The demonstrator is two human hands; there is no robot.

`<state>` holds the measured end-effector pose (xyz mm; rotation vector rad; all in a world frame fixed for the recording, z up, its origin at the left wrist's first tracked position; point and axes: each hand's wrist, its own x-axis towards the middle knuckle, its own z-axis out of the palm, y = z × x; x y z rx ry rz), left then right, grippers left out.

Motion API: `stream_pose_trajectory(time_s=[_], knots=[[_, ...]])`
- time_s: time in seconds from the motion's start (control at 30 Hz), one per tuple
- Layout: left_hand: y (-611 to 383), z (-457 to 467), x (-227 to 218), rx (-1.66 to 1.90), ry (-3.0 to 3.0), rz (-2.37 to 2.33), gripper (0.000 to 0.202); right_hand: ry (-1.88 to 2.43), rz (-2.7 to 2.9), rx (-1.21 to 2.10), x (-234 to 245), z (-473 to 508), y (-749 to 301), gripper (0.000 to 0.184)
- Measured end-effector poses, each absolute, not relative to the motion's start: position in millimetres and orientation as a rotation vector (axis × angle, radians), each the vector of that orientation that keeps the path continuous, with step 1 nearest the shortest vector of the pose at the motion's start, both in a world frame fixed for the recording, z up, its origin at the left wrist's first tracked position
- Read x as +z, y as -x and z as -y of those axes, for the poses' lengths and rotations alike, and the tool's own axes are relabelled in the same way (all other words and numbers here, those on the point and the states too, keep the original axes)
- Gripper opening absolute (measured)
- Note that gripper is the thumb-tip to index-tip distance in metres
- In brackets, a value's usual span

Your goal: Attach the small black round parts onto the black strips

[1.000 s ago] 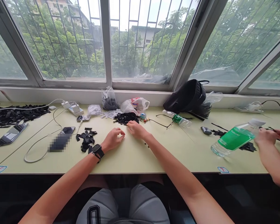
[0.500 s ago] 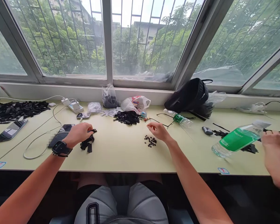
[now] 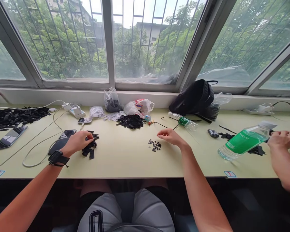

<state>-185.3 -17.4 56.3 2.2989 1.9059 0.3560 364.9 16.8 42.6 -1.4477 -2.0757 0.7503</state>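
Currently, the person's left hand [image 3: 77, 141] rests over a small bunch of black strips [image 3: 90, 149] on the pale green desk [image 3: 135, 174], its fingers curled down and lying close together. Whether they pinch a strip cannot be told: the back of the hand hides the fingertips. A black smartwatch [image 3: 58, 158] is strapped to that wrist, and a dark phone [image 3: 67, 132] lies just beside the hand.

The person's right hand [image 3: 170, 137] is well apart from the left, with the fingers extended and lying together, the index finger foremost, and nothing visibly held. Its fingertips sit near, but apparently not touching, a loose cluster of small black rings [image 3: 154, 145] on bare desk between the two hands.

Behind these items, a heap of black pieces [image 3: 130, 121] lies near the window ledge, and a larger black heap [image 3: 16, 117] lies at the far left. A clear plastic bag of dark pieces [image 3: 111, 100] stands upright against the ledge.

At the right edge, a co-worker's hand [image 3: 284, 139] has its fingers closed around something thin and dark — too small to identify — just beside a clear bottle with a green label [image 3: 243, 141].
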Motion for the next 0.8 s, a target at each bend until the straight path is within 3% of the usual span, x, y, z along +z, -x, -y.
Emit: stream_pose_trajectory(time_s=[0.23, 0.53, 0.8], knots=[[188, 18, 64, 0.472, -2.260, -1.959, 0.028, 1.458, 2.143, 0.798, 45, -12, -359, 0.030], [154, 23, 87, 0.788, -2.070, -1.520, 0.042, 1.464, 2.202, 0.794, 39, -14, -348, 0.027], [96, 23, 90, 0.932, -1.929, -1.239, 0.041, 1.473, 2.120, 0.650, 40, -18, -338, 0.027]])
